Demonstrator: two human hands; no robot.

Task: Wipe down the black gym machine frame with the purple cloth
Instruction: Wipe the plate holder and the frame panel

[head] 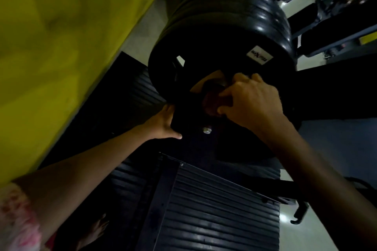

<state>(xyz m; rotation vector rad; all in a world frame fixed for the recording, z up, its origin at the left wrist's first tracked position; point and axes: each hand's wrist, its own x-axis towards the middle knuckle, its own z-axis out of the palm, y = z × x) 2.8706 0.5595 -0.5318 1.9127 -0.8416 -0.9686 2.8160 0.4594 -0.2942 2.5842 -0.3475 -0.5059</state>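
The black machine frame (pixel 195 144) runs up the middle of the view to a stack of black weight plates (pixel 222 32). My right hand (pixel 251 100) grips a dark, reddish-purple cloth (pixel 212 102), bunched against the frame at the hub of the plates. Only a small part of the cloth shows under my fingers. My left hand (pixel 165 124) grips the left edge of the frame just below the plates, thumb in front and fingers hidden behind. A silver bolt (pixel 207 130) sits on the frame between my hands.
A yellow wall (pixel 61 47) stands close on the left. A ribbed black footplate (pixel 214 210) lies below the frame. More dark gym equipment (pixel 336 16) crowds the upper right, and pale floor (pixel 326 144) shows on the right. The scene is dim.
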